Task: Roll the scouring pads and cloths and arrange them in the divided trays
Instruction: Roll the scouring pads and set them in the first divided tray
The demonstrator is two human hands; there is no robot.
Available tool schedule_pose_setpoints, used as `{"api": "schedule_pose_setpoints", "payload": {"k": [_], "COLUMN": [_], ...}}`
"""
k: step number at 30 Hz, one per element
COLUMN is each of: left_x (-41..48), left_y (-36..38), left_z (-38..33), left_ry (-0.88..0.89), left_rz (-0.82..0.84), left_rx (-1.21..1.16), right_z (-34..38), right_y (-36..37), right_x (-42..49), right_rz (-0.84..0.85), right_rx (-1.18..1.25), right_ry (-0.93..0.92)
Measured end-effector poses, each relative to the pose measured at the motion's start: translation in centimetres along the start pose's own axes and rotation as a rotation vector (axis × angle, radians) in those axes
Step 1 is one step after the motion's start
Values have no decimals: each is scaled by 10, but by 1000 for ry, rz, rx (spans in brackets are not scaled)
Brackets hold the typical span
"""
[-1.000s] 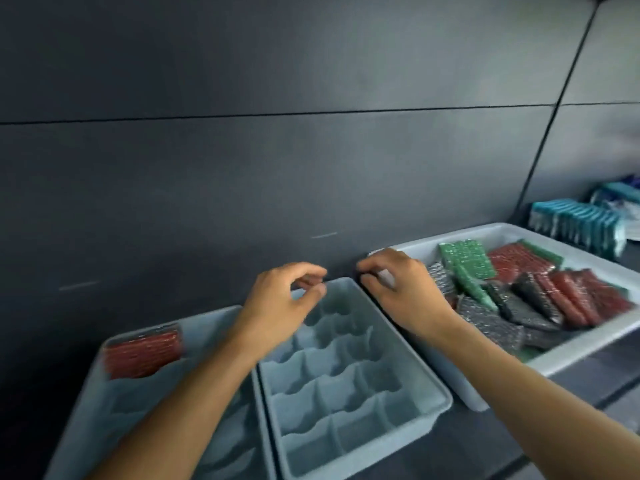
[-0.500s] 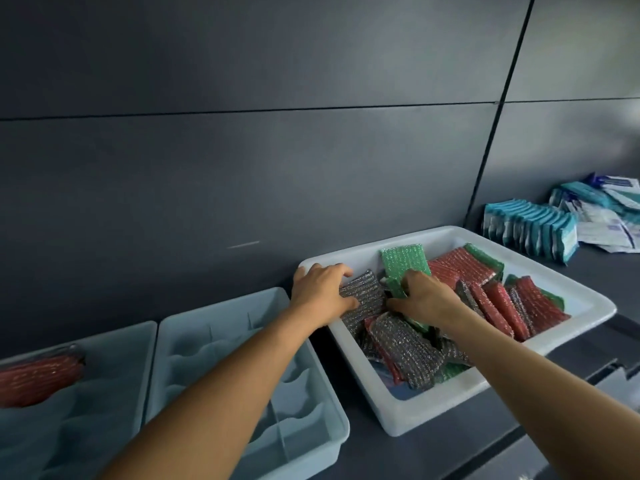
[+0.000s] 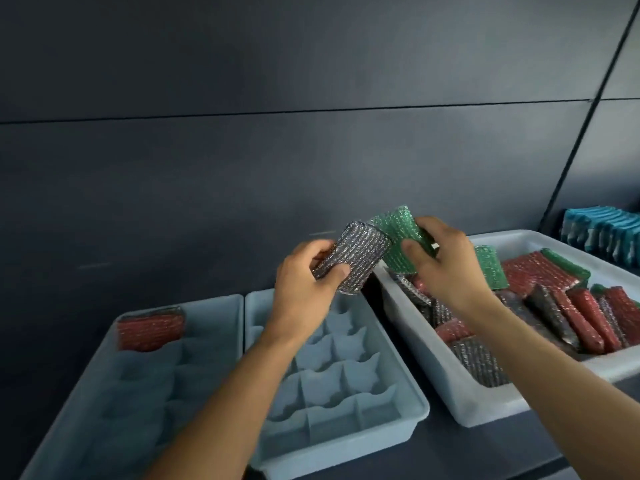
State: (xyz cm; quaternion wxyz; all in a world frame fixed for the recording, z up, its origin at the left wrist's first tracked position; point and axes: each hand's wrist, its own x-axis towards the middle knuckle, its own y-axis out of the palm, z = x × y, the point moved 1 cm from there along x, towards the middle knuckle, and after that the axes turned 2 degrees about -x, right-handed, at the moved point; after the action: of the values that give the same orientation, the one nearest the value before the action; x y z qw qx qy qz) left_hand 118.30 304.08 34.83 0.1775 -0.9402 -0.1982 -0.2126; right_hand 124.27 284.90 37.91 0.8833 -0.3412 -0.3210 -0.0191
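My left hand [image 3: 304, 289] grips a silver scouring pad [image 3: 356, 258] in the air above the far end of the middle divided tray [image 3: 398, 417]. My right hand [image 3: 446, 265] grips a green scouring pad [image 3: 396, 233] just to its right, over the near-left corner of the white bin [image 3: 460, 393]. The two pads touch. The white bin holds several red, green and silver pads. A second divided tray [image 3: 214, 306] on the left has one red pad [image 3: 150, 329] standing in its far-left compartment.
A dark panelled wall [image 3: 277, 150] rises directly behind the trays. A row of teal cloths [image 3: 602, 233] stands at the far right on the dark counter. The counter's front edge runs just below the trays.
Both hands have lifted out of the white bin, the left with a silver pad and the right with a green one, and moved left toward the middle tray. The camera has swung left.
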Motion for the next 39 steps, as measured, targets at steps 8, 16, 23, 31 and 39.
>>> {"api": "schedule_pose_setpoints", "payload": {"k": [8, 16, 23, 31, 39], "left_x": [-32, -23, -19, -17, -25], "left_y": [-169, -281, -288, -287, -316], "left_z": [48, 118, 155, 172, 183], "left_ry": [-60, -71, -3, 10, -222], "left_rz": [-74, 22, 156, 231, 131], "left_rx": [185, 520, 666, 889, 266], "right_z": [76, 126, 148, 170, 200], "right_y": [99, 169, 189, 207, 269], "right_x": [-19, -45, -51, -61, -73], "right_rz": [95, 185, 184, 253, 462], "right_rx": [213, 367, 361, 404, 321], "right_ry": [-25, 52, 48, 18, 16]}}
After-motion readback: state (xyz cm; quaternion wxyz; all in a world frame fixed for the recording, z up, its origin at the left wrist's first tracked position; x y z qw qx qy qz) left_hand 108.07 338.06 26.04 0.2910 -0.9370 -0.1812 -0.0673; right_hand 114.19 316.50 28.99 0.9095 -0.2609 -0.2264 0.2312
